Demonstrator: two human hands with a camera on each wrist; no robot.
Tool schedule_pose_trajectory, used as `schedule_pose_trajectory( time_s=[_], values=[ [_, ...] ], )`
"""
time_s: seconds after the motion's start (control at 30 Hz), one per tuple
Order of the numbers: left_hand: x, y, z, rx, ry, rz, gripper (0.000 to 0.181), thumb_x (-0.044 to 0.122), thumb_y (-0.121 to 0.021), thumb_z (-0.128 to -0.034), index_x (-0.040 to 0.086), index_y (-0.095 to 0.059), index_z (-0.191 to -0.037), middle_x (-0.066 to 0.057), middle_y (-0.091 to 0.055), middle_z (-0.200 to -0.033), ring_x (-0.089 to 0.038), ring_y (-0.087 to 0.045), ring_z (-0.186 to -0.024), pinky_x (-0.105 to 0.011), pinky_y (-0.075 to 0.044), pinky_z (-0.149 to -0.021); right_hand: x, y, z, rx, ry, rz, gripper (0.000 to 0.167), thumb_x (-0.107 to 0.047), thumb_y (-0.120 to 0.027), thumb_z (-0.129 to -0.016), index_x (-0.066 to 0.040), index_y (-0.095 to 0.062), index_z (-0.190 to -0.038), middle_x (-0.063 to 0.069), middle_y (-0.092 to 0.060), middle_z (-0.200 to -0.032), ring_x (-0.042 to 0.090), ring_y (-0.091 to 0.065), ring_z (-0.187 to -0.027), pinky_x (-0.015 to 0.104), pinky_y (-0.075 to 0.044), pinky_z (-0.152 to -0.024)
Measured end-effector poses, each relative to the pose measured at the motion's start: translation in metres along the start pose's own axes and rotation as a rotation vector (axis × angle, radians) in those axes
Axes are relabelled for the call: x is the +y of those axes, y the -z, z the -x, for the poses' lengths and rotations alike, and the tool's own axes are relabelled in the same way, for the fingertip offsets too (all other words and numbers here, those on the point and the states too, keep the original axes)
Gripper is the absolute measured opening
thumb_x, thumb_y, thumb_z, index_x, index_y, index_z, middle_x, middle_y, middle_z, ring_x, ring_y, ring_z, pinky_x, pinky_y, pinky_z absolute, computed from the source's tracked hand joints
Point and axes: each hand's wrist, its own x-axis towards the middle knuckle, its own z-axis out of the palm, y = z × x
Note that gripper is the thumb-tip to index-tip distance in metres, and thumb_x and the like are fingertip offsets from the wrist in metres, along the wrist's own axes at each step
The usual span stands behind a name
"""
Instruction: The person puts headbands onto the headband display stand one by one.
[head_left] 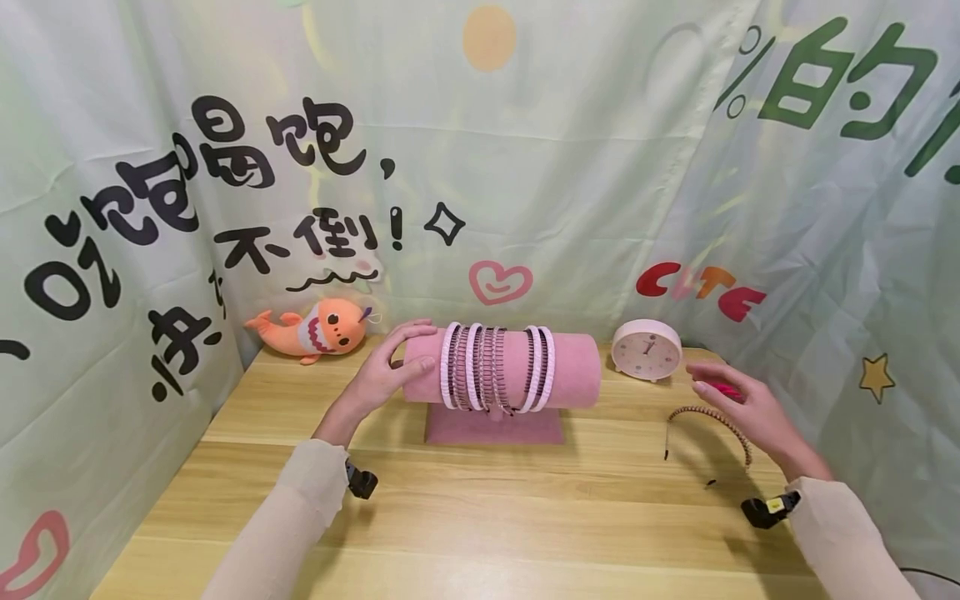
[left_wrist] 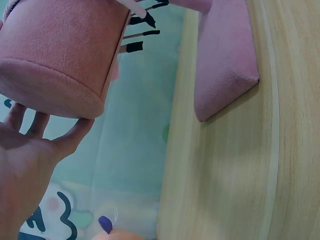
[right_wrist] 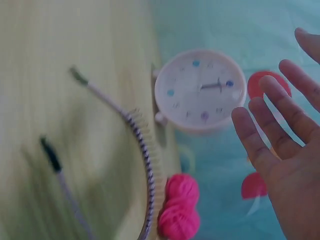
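A pink velvety headband stand [head_left: 577,371], a padded roll on a wedge base [head_left: 495,427], carries several pink and white headbands [head_left: 474,367] side by side. My left hand [head_left: 378,375] holds the roll's left end, thumb on the front and fingers over the top; in the left wrist view its fingers [left_wrist: 75,135] touch the round end [left_wrist: 55,95]. At the right, my right hand [head_left: 757,417] is held spread with nothing in it, near a loose beaded headband [head_left: 712,411] standing on its tips. That headband's toothed inner side shows in the right wrist view.
A round pink clock [head_left: 647,350] stands at the back right. A bright pink, yarn-like bundle [right_wrist: 180,207] lies beside the loose headband. An orange shark plush [head_left: 318,329] sits at the back left. Printed cloth [head_left: 570,208] hangs around the wooden table [head_left: 480,517].
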Motion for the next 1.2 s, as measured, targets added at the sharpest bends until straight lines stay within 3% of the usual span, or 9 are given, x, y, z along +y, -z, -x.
schedule_pose_trajectory(
  time_s=[0.33,0.6,0.8,0.9,1.0,1.2],
  values=[
    [-0.001,0.000,0.000,0.000,0.011,0.001,0.048,0.013,-0.075,-0.1024,0.013,-0.062,-0.149,-0.013,-0.043,-0.171,-0.037,-0.038,-0.160,-0.068,-0.045,-0.120,0.040,0.016,0.024,0.002,-0.132,0.065,0.043,-0.029,-0.062,-0.113,-0.003,-0.064,-0.147,-0.046,-0.053,-0.120,-0.023,-0.047,-0.108,0.009,-0.042,-0.080],
    [-0.001,0.000,-0.001,-0.005,0.009,0.006,0.048,0.013,-0.075,-0.1024,0.014,-0.063,-0.148,-0.013,-0.042,-0.171,-0.035,-0.037,-0.160,-0.068,-0.045,-0.120,0.065,0.023,0.041,-0.011,-0.217,0.097,0.049,-0.034,-0.062,-0.113,0.002,-0.063,-0.146,-0.048,-0.046,-0.118,-0.027,-0.044,-0.104,0.011,-0.046,-0.077],
    [0.001,0.000,-0.001,-0.007,0.003,0.002,0.048,0.014,-0.075,-0.1023,0.014,-0.062,-0.149,-0.017,-0.040,-0.172,-0.037,-0.039,-0.159,-0.067,-0.049,-0.116,0.078,0.027,0.048,-0.054,-0.298,0.146,0.057,-0.045,-0.061,-0.112,-0.002,-0.062,-0.150,-0.045,-0.044,-0.119,-0.014,-0.044,-0.116,0.015,-0.041,-0.080],
    [0.000,0.000,-0.001,-0.007,0.001,0.001,0.048,0.014,-0.075,-0.1027,0.014,-0.062,-0.149,-0.014,-0.041,-0.171,-0.037,-0.039,-0.159,-0.066,-0.049,-0.117,0.084,0.026,0.050,-0.074,-0.318,0.136,0.061,-0.046,-0.060,-0.112,0.001,-0.061,-0.150,-0.046,-0.045,-0.117,-0.016,-0.047,-0.113,0.015,-0.042,-0.080],
    [-0.001,0.000,-0.001,-0.009,0.002,0.001,0.048,0.015,-0.075,-0.1030,0.014,-0.062,-0.149,-0.014,-0.041,-0.172,-0.036,-0.038,-0.159,-0.064,-0.049,-0.117,0.090,0.024,0.053,-0.088,-0.329,0.115,0.061,-0.045,-0.060,-0.112,0.003,-0.062,-0.149,-0.050,-0.045,-0.113,-0.027,-0.042,-0.103,0.014,-0.043,-0.078],
    [-0.001,0.000,0.000,-0.006,0.001,0.000,0.048,0.015,-0.075,-0.1032,0.015,-0.062,-0.149,-0.018,-0.039,-0.172,-0.035,-0.038,-0.159,-0.064,-0.049,-0.117,0.098,0.021,0.054,-0.112,-0.314,0.136,0.056,-0.042,-0.061,-0.112,0.003,-0.065,-0.145,-0.048,-0.046,-0.113,-0.027,-0.045,-0.099,0.014,-0.046,-0.077]
  ],
)
